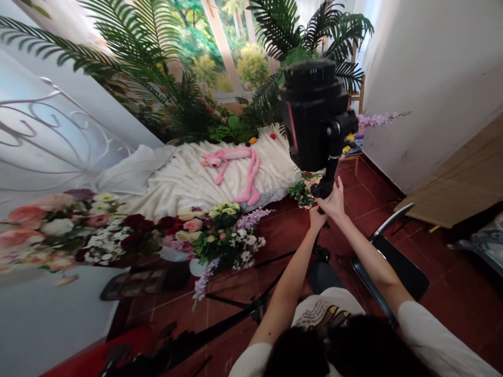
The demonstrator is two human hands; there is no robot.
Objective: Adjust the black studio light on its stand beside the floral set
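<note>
A black studio light stands upright in front of me, high in the view. It sits on a jointed bracket at the top of a black light stand. My right hand is closed round the stand just below the bracket, one finger pointing up beside it. Directly under it, my left hand grips the same pole, the two hands touching or nearly so. The pole inside my fingers is mostly hidden.
A pink plush toy lies on a white fur blanket. Flower bunches line the near side, palm fronds the back. Another stand slants at lower left. A black folding chair is close on my right.
</note>
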